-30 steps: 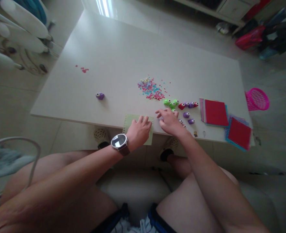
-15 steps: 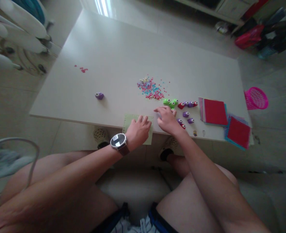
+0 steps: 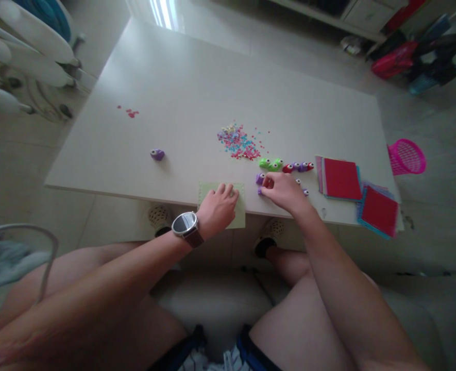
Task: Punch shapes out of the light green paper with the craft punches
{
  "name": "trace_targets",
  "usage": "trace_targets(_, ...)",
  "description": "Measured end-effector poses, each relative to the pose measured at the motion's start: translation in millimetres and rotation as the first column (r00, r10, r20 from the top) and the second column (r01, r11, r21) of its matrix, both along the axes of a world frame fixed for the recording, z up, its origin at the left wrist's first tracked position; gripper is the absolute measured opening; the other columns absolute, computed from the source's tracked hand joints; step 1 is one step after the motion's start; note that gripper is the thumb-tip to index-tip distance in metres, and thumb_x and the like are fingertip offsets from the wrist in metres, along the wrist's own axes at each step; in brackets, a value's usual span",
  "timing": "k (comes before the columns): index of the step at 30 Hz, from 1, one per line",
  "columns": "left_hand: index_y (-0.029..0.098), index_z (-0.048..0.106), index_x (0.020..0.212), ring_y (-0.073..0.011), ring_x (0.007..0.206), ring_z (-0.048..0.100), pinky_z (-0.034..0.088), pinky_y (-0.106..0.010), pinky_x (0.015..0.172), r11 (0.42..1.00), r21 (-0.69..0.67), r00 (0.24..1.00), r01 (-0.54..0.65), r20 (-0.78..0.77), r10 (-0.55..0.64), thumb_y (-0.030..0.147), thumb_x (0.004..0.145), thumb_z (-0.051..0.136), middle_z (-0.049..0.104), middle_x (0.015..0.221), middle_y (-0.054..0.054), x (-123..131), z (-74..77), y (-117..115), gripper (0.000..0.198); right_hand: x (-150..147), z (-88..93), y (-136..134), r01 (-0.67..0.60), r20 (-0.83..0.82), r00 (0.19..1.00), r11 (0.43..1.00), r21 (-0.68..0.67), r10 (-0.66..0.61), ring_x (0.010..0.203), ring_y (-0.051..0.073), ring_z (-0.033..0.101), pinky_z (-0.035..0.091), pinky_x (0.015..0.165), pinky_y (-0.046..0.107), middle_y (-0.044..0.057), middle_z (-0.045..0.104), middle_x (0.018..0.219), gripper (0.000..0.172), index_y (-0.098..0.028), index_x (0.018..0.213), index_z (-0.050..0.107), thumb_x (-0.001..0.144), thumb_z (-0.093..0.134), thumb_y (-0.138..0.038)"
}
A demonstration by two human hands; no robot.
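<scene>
My left hand (image 3: 218, 207), with a watch (image 3: 185, 224) on its wrist, lies with fingers spread on a light green sheet of paper (image 3: 238, 219). Small punched holes run along the sheet's edges, and it juts over the table's near edge. My right hand (image 3: 284, 191) is closed in a pinch at a purple paper punch (image 3: 259, 179); its fingers partly cover the punch. Green punches (image 3: 274, 165) with eye shapes stand just beyond, beside a row of red and purple punches (image 3: 299, 167). Other punches are partly hidden under my right hand.
Coloured confetti (image 3: 239, 141) lies heaped mid-table. A lone purple punch (image 3: 157, 154) and some red bits (image 3: 132, 113) are at the left. Stacks of coloured paper (image 3: 342, 179) lie at the right, near a pink basket (image 3: 407, 157) beyond the table edge.
My right hand has shifted slightly right and closed from a pointing shape into a pinch. A purple punch now shows at its fingertips. My left hand stays on the paper.
</scene>
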State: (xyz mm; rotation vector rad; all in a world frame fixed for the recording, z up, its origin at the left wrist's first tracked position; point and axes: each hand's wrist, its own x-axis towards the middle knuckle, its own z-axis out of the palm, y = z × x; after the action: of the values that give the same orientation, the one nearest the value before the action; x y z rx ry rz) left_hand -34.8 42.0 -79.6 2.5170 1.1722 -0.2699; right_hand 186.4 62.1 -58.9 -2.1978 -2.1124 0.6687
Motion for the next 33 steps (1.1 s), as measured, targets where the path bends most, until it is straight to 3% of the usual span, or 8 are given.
trace_targets(9, 0.013, 0.052, 0.153, -0.035, 0.132, 0.054, 0.053, -0.044, 0.093, 1.0, 0.021, 1.0, 0.01, 0.009, -0.011, 0.021, 0.1, 0.058, 0.059, 0.148, -0.021, -1.5, -5.6, 0.5, 0.053, -8.7, -5.3, -2.0, -0.03, -0.061, 0.998, 0.999, 0.028, 0.032, 0.093, 0.024, 0.073, 0.051, 0.084, 0.032, 0.011, 0.08, 0.101, 0.017, -0.015, 0.109, 0.078, 0.094, 0.069, -0.015)
trace_targets(12, 0.013, 0.052, 0.153, -0.0349, 0.132, 0.054, 0.053, -0.045, 0.094, 1.0, 0.023, 1.0, 0.009, 0.012, -0.009, 0.021, 0.1, 0.058, 0.059, 0.147, -0.02, -2.5, -6.4, 1.3, 0.053, -3.8, -0.1, 1.1, -0.009, -0.035, 0.999, 0.997, 0.073, 0.012, 0.092, 0.025, 0.073, 0.05, 0.084, 0.034, 0.01, 0.08, 0.102, 0.016, -0.017, 0.104, 0.078, 0.095, 0.066, -0.015)
trace_targets(19, 0.012, 0.057, 0.147, -0.0345, 0.13, 0.055, 0.054, -0.045, 0.094, 1.0, 0.009, 1.0, 0.007, 0.023, -0.008, 0.022, 0.101, 0.057, 0.06, 0.144, -0.02, -3.2, -4.8, 4.7, 0.047, 44.5, 19.0, 6.7, 0.31, 0.023, 0.947, 0.93, 0.199, -0.32, 0.089, 0.025, 0.072, 0.052, 0.081, 0.035, 0.012, 0.079, 0.099, 0.02, -0.018, 0.1, 0.077, 0.095, 0.059, -0.01)
trace_targets(26, 0.013, 0.059, 0.144, -0.0349, 0.13, 0.054, 0.054, -0.045, 0.094, 1.0, 0.013, 0.999, 0.011, 0.041, -0.012, 0.024, 0.101, 0.06, 0.06, 0.144, -0.02, -5.1, -6.8, 7.1, 0.045, 65.6, 0.3, -1.9, 0.232, 0.115, 0.969, 0.963, -0.136, -0.218, 0.09, 0.026, 0.073, 0.052, 0.078, 0.034, 0.011, 0.079, 0.099, 0.011, -0.017, 0.094, 0.076, 0.084, 0.078, -0.013)
trace_targets(33, 0.015, 0.062, 0.141, -0.0344, 0.13, 0.055, 0.055, -0.045, 0.092, 1.0, -0.028, 0.998, 0.006, 0.055, -0.005, 0.025, 0.101, 0.059, 0.06, 0.144, -0.018, -7.1, -3.5, 10.9, 0.042, 67.2, 0.3, -1.2, 0.174, 0.178, 0.974, 0.965, -0.195, -0.14, 0.097, 0.027, 0.074, 0.055, 0.083, 0.035, 0.013, 0.079, 0.108, 0.016, -0.016, 0.103, 0.076, 0.087, 0.08, -0.018)
